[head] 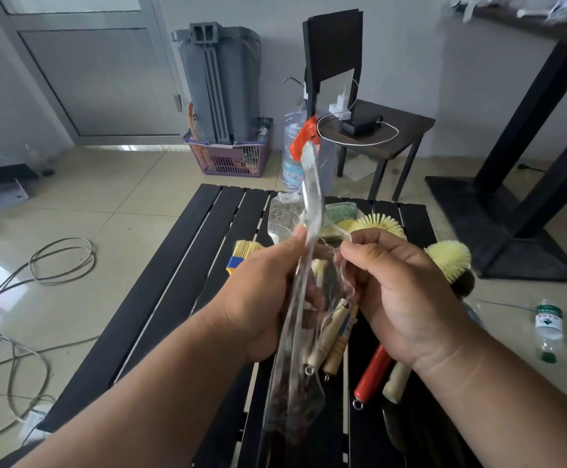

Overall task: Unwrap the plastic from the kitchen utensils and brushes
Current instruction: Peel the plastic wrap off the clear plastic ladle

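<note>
I see my left hand point(261, 292) gripping a long utensil point(309, 184) upright above the black slatted surface point(187, 265); its orange tip pokes from clear, crinkled plastic wrap point(295, 383) that hangs loose below. My right hand point(400, 292) pinches a stretched strand of that wrap. Pale-bristled brushes point(450, 258) lie on the surface underneath.

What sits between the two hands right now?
In the head view, stretched clear plastic wrap spans from the left hand to the right hand; wooden brush handles lie on the table below.

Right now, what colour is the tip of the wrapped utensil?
Orange tip, head view.
</note>
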